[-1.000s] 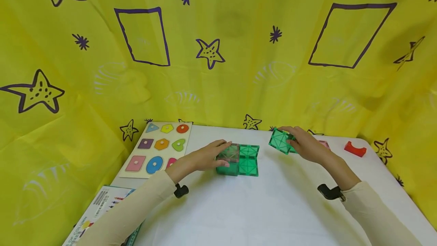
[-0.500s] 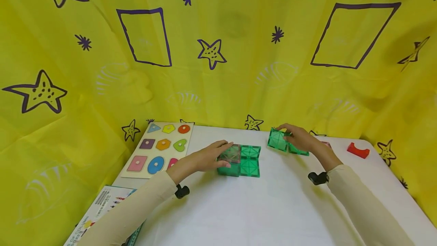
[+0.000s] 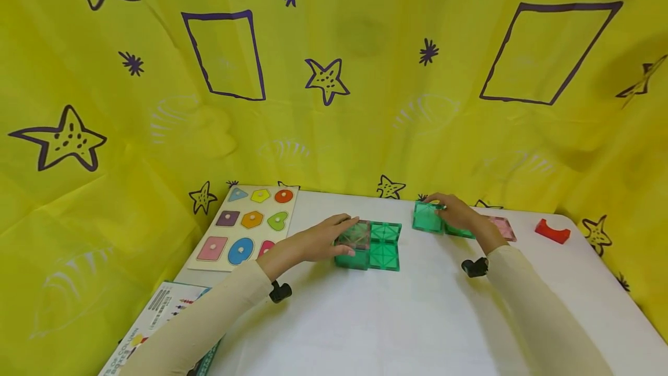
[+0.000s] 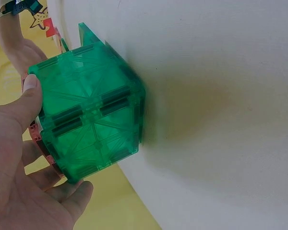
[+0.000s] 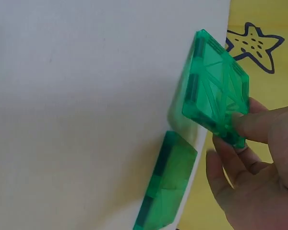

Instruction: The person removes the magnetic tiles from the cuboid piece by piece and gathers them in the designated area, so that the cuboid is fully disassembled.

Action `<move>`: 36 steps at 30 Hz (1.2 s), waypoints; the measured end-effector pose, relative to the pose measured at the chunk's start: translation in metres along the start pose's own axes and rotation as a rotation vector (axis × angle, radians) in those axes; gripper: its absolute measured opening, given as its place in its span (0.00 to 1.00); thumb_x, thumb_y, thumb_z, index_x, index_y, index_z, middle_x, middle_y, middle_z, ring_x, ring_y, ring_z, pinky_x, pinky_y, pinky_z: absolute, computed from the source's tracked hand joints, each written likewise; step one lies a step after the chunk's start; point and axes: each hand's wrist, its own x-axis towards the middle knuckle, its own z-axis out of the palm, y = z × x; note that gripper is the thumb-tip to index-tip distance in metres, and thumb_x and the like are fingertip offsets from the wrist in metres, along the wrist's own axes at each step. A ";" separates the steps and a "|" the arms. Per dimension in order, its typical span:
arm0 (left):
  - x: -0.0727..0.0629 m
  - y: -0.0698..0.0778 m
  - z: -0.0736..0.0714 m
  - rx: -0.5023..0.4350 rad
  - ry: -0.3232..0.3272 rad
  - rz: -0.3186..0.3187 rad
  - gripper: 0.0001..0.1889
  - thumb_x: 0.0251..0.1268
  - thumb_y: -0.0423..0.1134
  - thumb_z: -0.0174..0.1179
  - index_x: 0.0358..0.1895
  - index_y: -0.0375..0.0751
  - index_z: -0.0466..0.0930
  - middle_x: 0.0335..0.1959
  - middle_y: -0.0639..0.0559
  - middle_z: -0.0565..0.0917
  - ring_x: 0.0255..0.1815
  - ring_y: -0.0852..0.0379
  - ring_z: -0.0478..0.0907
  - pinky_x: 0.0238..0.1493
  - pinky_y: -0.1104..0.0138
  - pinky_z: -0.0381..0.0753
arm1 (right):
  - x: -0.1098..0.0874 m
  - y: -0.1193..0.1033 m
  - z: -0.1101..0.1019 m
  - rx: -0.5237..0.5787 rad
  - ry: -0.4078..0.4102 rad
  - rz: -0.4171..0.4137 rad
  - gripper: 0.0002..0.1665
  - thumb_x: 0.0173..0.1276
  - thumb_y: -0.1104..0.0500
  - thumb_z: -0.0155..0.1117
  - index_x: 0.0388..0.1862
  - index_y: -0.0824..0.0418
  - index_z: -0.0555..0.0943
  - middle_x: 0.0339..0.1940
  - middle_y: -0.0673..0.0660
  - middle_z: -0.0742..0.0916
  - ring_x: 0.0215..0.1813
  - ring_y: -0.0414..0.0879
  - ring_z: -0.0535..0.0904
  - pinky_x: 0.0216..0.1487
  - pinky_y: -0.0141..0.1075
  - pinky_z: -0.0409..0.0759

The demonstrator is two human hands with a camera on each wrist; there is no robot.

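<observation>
My left hand (image 3: 319,241) holds a small cube of see-through magnetic tiles (image 4: 91,108), its thumb on one side and its fingers round the other. The cube has green sides and a pinkish top. Against its right side, in the head view, sit more green tiles (image 3: 384,255), one of them seemingly upright. Farther right, my right hand (image 3: 455,213) pinches a square green magnetic tile (image 5: 218,86) by its edge, tilted off the table. Just below it in the right wrist view lies another green tile (image 5: 167,184) on the table.
A pink tile (image 3: 502,227) and a red curved block (image 3: 552,231) lie to the right on the white table (image 3: 417,318). At the left are a shape puzzle board (image 3: 243,237) and a printed box (image 3: 151,318). A yellow patterned curtain (image 3: 360,132) hangs behind.
My right hand has turned and lowered the green tile, which has come apart from the other green tile behind it. The left hand stays on the cube.
</observation>
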 end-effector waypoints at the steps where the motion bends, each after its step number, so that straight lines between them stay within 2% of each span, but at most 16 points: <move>1: 0.000 0.000 0.000 -0.001 -0.001 0.000 0.44 0.78 0.56 0.61 0.87 0.47 0.50 0.84 0.40 0.57 0.83 0.43 0.58 0.81 0.49 0.63 | 0.002 0.001 0.002 -0.003 -0.002 0.005 0.23 0.81 0.73 0.50 0.72 0.69 0.73 0.74 0.80 0.70 0.73 0.80 0.65 0.71 0.74 0.66; 7: 0.001 -0.001 0.001 0.001 -0.001 0.002 0.44 0.78 0.56 0.61 0.87 0.47 0.50 0.84 0.41 0.57 0.83 0.43 0.58 0.81 0.50 0.63 | 0.013 0.007 0.013 -0.026 -0.006 0.064 0.27 0.79 0.72 0.44 0.73 0.67 0.73 0.74 0.81 0.70 0.74 0.79 0.66 0.71 0.74 0.66; 13: 0.003 0.000 0.002 -0.010 -0.003 0.004 0.45 0.78 0.56 0.61 0.88 0.47 0.49 0.84 0.42 0.56 0.84 0.44 0.57 0.82 0.51 0.63 | 0.020 0.010 0.022 -0.074 0.009 0.142 0.29 0.78 0.72 0.40 0.74 0.65 0.73 0.73 0.84 0.67 0.75 0.82 0.59 0.72 0.77 0.59; 18: 0.003 0.000 0.001 -0.005 0.001 0.002 0.44 0.78 0.56 0.61 0.87 0.47 0.49 0.85 0.41 0.56 0.84 0.44 0.57 0.82 0.50 0.62 | 0.019 0.007 0.029 -0.135 0.020 0.193 0.28 0.76 0.71 0.44 0.72 0.62 0.75 0.70 0.83 0.68 0.69 0.80 0.62 0.67 0.79 0.61; 24: 0.001 0.001 0.001 -0.006 0.004 0.009 0.44 0.79 0.55 0.61 0.87 0.46 0.49 0.84 0.41 0.57 0.84 0.44 0.57 0.82 0.50 0.62 | 0.016 0.001 0.033 -0.218 0.046 0.228 0.30 0.77 0.70 0.47 0.76 0.59 0.73 0.70 0.80 0.69 0.67 0.77 0.64 0.64 0.73 0.62; 29: 0.001 0.001 0.001 -0.004 0.000 0.001 0.44 0.78 0.56 0.61 0.87 0.46 0.49 0.84 0.41 0.57 0.84 0.44 0.57 0.82 0.50 0.62 | 0.014 -0.010 0.032 -0.214 0.099 0.156 0.26 0.82 0.68 0.49 0.77 0.61 0.72 0.69 0.78 0.71 0.68 0.75 0.66 0.61 0.69 0.65; 36: 0.000 0.001 0.000 -0.017 -0.002 -0.011 0.45 0.77 0.55 0.62 0.87 0.48 0.49 0.84 0.41 0.57 0.84 0.43 0.57 0.82 0.50 0.63 | 0.013 -0.039 0.028 -0.143 0.119 -0.049 0.23 0.84 0.69 0.49 0.74 0.72 0.70 0.64 0.78 0.73 0.61 0.70 0.73 0.64 0.65 0.75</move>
